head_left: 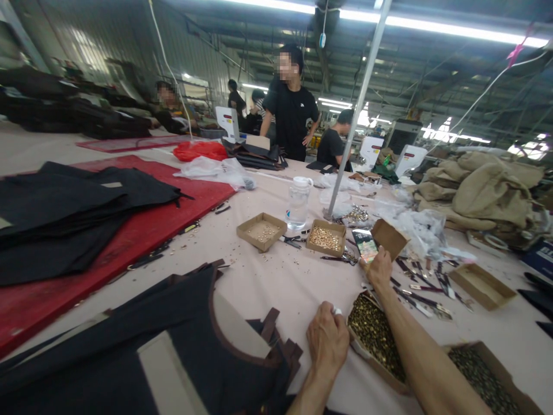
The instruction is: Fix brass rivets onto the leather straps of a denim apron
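My right hand (379, 269) reaches forward across the table, its fingers closed at the lower edge of a small brown cardboard box (390, 240) that stands tilted. Touching that box on its left is a printed card or packet (365, 245). Closer in, my left hand (327, 337) is curled into a fist on the table; a bit of something white shows at its fingers, too hidden to name. Under my right forearm sits an open box of brass-coloured small metal pieces (375, 328). Left of my left hand lies a dark garment (190, 346) with brown trim.
A clear water jug (298, 203) stands mid-table behind two shallow cardboard trays, one (260, 231) with few pieces, one (326, 237) fuller. A metal pole (358, 109) rises nearby. Loose straps (425, 288) and another tray (481, 285) lie right. Several people are beyond.
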`<control>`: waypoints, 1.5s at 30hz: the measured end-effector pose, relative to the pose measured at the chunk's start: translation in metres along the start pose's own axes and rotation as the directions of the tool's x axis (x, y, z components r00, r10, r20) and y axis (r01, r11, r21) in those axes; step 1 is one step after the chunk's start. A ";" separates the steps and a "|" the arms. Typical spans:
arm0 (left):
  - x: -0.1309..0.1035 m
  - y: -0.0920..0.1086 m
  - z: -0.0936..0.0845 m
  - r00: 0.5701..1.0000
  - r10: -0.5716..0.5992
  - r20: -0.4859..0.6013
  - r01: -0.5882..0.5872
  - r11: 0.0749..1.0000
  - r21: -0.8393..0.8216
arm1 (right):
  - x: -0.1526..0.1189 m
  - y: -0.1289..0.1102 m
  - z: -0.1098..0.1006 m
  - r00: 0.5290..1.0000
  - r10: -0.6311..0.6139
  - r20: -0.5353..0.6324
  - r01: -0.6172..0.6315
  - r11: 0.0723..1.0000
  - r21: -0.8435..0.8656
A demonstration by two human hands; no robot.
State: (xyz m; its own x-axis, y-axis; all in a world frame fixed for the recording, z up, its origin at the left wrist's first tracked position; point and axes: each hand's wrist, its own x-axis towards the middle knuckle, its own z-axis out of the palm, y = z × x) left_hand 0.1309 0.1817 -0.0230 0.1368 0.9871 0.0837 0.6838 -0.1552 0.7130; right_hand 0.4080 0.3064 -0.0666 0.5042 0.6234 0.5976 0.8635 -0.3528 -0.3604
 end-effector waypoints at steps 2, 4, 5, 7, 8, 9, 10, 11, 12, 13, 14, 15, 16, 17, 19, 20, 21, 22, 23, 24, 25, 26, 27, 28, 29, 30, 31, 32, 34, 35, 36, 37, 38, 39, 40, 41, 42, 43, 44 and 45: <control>0.000 0.000 0.000 1.000 0.000 0.001 0.000 1.000 0.005 | 0.000 0.000 0.001 1.000 0.001 -0.007 -0.001 1.000 0.008; 0.000 0.000 0.000 1.000 -0.004 0.007 0.004 1.000 0.008 | -0.001 0.000 0.001 1.000 0.003 -0.010 -0.003 1.000 0.013; 0.000 0.000 0.000 1.000 -0.006 0.010 0.006 1.000 0.008 | -0.001 0.000 0.002 1.000 0.004 -0.010 -0.004 1.000 0.016; 0.001 0.001 0.000 1.000 -0.006 0.012 0.006 1.000 0.006 | 0.000 0.000 0.003 1.000 0.007 -0.012 -0.007 1.000 0.018; 0.001 0.001 0.000 1.000 -0.005 0.007 0.005 1.000 0.006 | 0.000 0.000 0.003 1.000 0.008 -0.016 -0.008 1.000 0.020; 0.001 0.001 0.000 1.000 -0.004 0.003 0.004 1.000 0.005 | 0.000 0.000 0.004 1.000 0.009 -0.020 -0.009 1.000 0.022; 0.001 0.001 0.000 1.000 -0.003 -0.001 0.003 1.000 0.005 | 0.001 0.000 0.004 1.000 0.009 -0.025 -0.009 1.000 0.024; 0.001 0.002 0.000 1.000 -0.002 -0.005 0.002 1.000 0.005 | 0.001 0.000 0.004 1.000 0.007 -0.029 -0.006 1.000 0.026; 0.001 0.002 0.001 1.000 -0.001 -0.008 0.001 1.000 0.004 | 0.001 0.000 0.004 0.999 0.004 -0.033 -0.003 1.000 0.028; 0.001 0.002 0.001 1.000 -0.001 -0.010 0.001 1.000 0.005 | 0.001 0.000 0.004 0.999 0.001 -0.035 0.000 1.000 0.030; 0.001 0.002 0.001 1.000 0.000 -0.010 0.000 1.000 0.007 | 0.001 0.000 0.004 0.999 -0.001 -0.036 0.003 0.999 0.033; 0.001 0.001 0.001 1.000 0.003 -0.010 -0.003 1.000 0.009 | 0.001 0.000 0.004 0.999 -0.002 -0.037 0.004 0.999 0.037; 0.001 0.001 0.000 1.000 0.004 -0.009 -0.004 1.000 0.011 | 0.001 -0.001 0.004 0.999 -0.003 -0.038 0.004 0.999 0.043; 0.001 0.001 0.000 1.000 0.006 -0.006 -0.006 1.000 0.011 | 0.001 -0.001 0.003 0.999 -0.002 -0.038 0.003 0.999 0.048; 0.001 0.001 0.000 1.000 0.007 -0.001 -0.007 1.000 0.011 | 0.000 -0.001 0.003 0.999 -0.005 -0.037 0.007 0.998 0.058; 0.001 0.002 -0.001 1.000 0.006 0.002 -0.006 1.000 0.011 | 0.000 -0.001 0.002 0.999 -0.007 -0.037 0.009 0.998 0.060; 0.001 0.002 -0.001 1.000 0.003 0.006 -0.003 1.000 0.014 | 0.000 -0.002 0.002 0.999 -0.008 -0.038 0.010 0.998 0.061; 0.001 0.003 -0.002 1.000 0.000 0.011 0.000 1.000 0.017 | 0.000 -0.002 0.002 0.999 -0.007 -0.038 0.009 0.998 0.061; 0.001 0.004 -0.002 1.000 -0.002 0.016 0.002 1.000 0.021 | 0.000 -0.002 0.002 0.999 -0.006 -0.039 0.008 0.998 0.061; 0.000 0.004 -0.003 1.000 -0.005 0.022 0.004 1.000 0.023 | 0.000 -0.002 0.002 0.999 -0.006 -0.040 0.009 0.998 0.061; 0.000 0.005 -0.003 1.000 -0.007 0.027 0.007 1.000 0.023 | 0.000 -0.002 0.002 0.999 -0.006 -0.043 0.008 0.998 0.060; 0.000 0.005 -0.004 1.000 -0.010 0.030 0.009 1.000 0.022 | 0.000 -0.002 0.002 0.999 -0.006 -0.046 0.008 0.998 0.060; 0.000 0.005 -0.004 0.999 -0.011 0.030 0.011 1.000 0.021 | 0.000 -0.002 0.003 0.999 -0.006 -0.048 0.009 0.998 0.060; 0.001 0.005 -0.004 1.000 -0.012 0.029 0.012 1.000 0.020 | 0.000 -0.002 0.003 0.999 -0.006 -0.049 0.009 0.998 0.059; 0.001 0.005 -0.003 1.000 -0.012 0.027 0.011 1.000 0.018 | 0.000 -0.001 0.003 0.999 -0.005 -0.051 0.008 0.998 0.059; 0.001 0.004 -0.002 1.000 -0.011 0.024 0.010 1.000 0.017 | 0.000 -0.001 0.003 0.999 -0.006 -0.051 0.009 0.998 0.060; 0.001 0.004 -0.001 1.000 -0.009 0.022 0.009 1.000 0.017 | 0.000 -0.001 0.003 0.999 -0.009 -0.052 0.013 0.998 0.061; 0.001 0.003 0.000 1.000 -0.008 0.019 0.008 1.000 0.017 | -0.001 -0.001 0.003 0.999 -0.013 -0.053 0.016 0.998 0.063; 0.001 0.001 0.002 1.000 -0.005 0.011 0.005 1.000 0.016 | -0.001 -0.001 0.003 0.998 -0.018 -0.055 0.022 0.998 0.064; 0.001 0.001 0.003 1.000 -0.004 0.008 0.003 1.000 0.015 | -0.002 -0.001 0.002 0.998 -0.019 -0.056 0.022 0.998 0.064; 0.001 0.001 0.003 1.000 -0.003 0.006 0.003 1.000 0.013 | -0.002 -0.001 0.002 0.998 -0.020 -0.056 0.024 0.998 0.064; 0.001 0.000 0.004 1.000 -0.001 0.007 0.001 1.000 0.011 | -0.002 -0.002 0.002 0.998 -0.021 -0.056 0.024 0.998 0.064; 0.001 0.000 0.004 1.000 -0.001 0.008 0.001 1.000 0.009 | -0.002 -0.002 0.001 0.998 -0.021 -0.057 0.024 0.998 0.064; 0.001 0.001 0.003 1.000 -0.003 0.010 0.003 1.000 0.009 | -0.002 -0.002 0.001 0.998 -0.020 -0.059 0.023 0.998 0.063; 0.001 0.001 0.003 1.000 -0.008 0.013 0.008 1.000 0.010 | -0.002 -0.002 0.002 0.998 -0.018 -0.063 0.022 0.998 0.061; 0.001 0.001 0.002 1.000 -0.013 0.016 0.013 1.000 0.012 | -0.002 -0.002 0.002 0.998 -0.017 -0.065 0.021 0.998 0.059; 0.001 0.002 0.002 1.000 -0.017 0.018 0.017 1.000 0.016 | -0.002 -0.002 0.002 0.998 -0.015 -0.066 0.019 0.998 0.057; 0.001 0.002 0.002 1.000 -0.019 0.021 0.018 1.000 0.020 | -0.002 -0.002 0.002 0.998 -0.013 -0.067 0.017 0.998 0.056; 0.001 0.002 0.001 1.000 -0.018 0.022 0.018 1.000 0.023 | -0.002 -0.002 0.002 0.998 -0.014 -0.064 0.018 0.998 0.055; 0.001 0.002 0.001 1.000 -0.016 0.021 0.015 1.000 0.026 | -0.001 -0.001 0.002 0.998 -0.016 -0.063 0.020 0.998 0.054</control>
State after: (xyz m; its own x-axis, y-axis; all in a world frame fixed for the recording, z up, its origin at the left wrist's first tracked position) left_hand 0.1333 0.1824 -0.0216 0.1415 0.9883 0.0577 0.7042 -0.1415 0.6958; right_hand 0.4060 0.3071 -0.0680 0.4898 0.5842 0.6471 0.8713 -0.3022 -0.3866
